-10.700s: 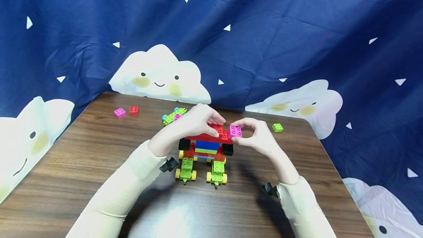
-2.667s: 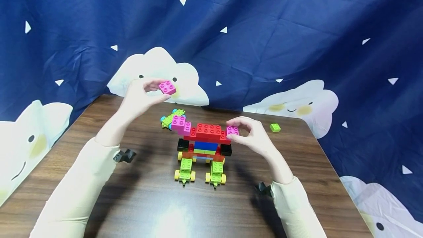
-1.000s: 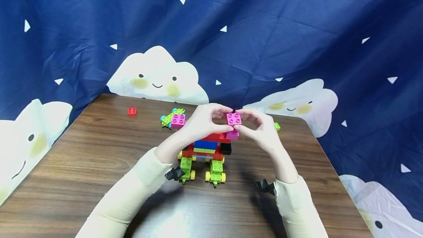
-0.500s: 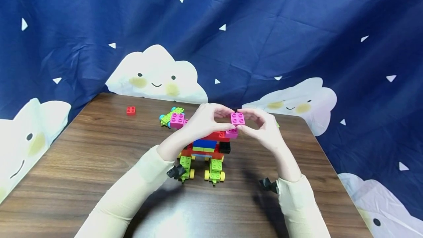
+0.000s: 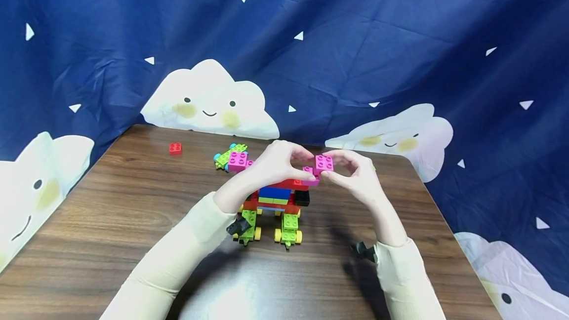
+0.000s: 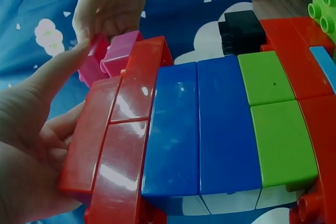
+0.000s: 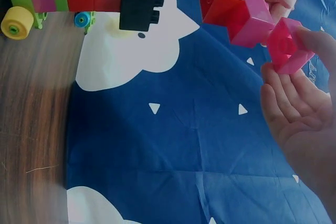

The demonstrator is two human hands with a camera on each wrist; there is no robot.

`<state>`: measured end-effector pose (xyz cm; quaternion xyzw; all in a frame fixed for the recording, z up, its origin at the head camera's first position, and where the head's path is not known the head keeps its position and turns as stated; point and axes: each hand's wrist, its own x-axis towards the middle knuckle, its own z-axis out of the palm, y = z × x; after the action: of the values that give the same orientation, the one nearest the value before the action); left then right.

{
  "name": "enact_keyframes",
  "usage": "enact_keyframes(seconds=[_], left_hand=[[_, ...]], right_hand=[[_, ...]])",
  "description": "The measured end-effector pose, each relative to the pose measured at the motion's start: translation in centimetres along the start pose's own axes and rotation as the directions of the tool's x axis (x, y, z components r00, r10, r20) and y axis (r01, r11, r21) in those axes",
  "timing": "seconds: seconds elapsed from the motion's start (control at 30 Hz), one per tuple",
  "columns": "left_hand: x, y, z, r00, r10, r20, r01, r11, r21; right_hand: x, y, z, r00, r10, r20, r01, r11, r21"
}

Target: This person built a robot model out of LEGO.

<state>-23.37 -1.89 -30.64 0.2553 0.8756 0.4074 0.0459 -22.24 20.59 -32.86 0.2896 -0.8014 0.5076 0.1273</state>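
Note:
A toy animal-like model of building bricks stands on the table, with red bricks (image 6: 139,82), blue bricks (image 5: 275,193) and green legs on yellow wheels (image 5: 289,228). At its right end sits a pink brick (image 7: 252,22). My right hand (image 5: 355,172) pinches a second pink brick (image 5: 324,163) between thumb and fingers, right at the first one's right edge and slightly higher. The hollow underside of this second brick shows in the right wrist view. My left hand (image 5: 277,164) curls over the model's top, thumb in front at the first pink brick and fingers behind, hiding most of the red top.
A loose red brick (image 5: 175,148) lies at the back left of the wooden table (image 5: 133,211). A green piece with blue wheels (image 5: 224,160) stands behind the model's left pink end (image 5: 237,161). My right hand nearly hides a small green brick. A blue curtain hangs behind.
The first pink brick has joined the model's right end. My left hand brought the second from the back left; both hands held it above, and it has since shifted right and slightly down.

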Motion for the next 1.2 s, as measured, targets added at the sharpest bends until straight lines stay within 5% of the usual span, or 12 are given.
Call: enact_keyframes(seconds=[0.2,1.2], left_hand=[[0.2,-0.4,0.1,0.999,0.007,0.051,-0.008,1.0,0.013],[0.4,-1.1,0.1,0.999,-0.024,0.036,0.025,0.999,-0.04]], right_hand=[[-0.4,0.4,-0.1,1.0,0.001,0.002,-0.001,1.0,-0.005],[-0.8,1.2,0.5,1.0,0.004,0.008,-0.005,0.997,0.08]])
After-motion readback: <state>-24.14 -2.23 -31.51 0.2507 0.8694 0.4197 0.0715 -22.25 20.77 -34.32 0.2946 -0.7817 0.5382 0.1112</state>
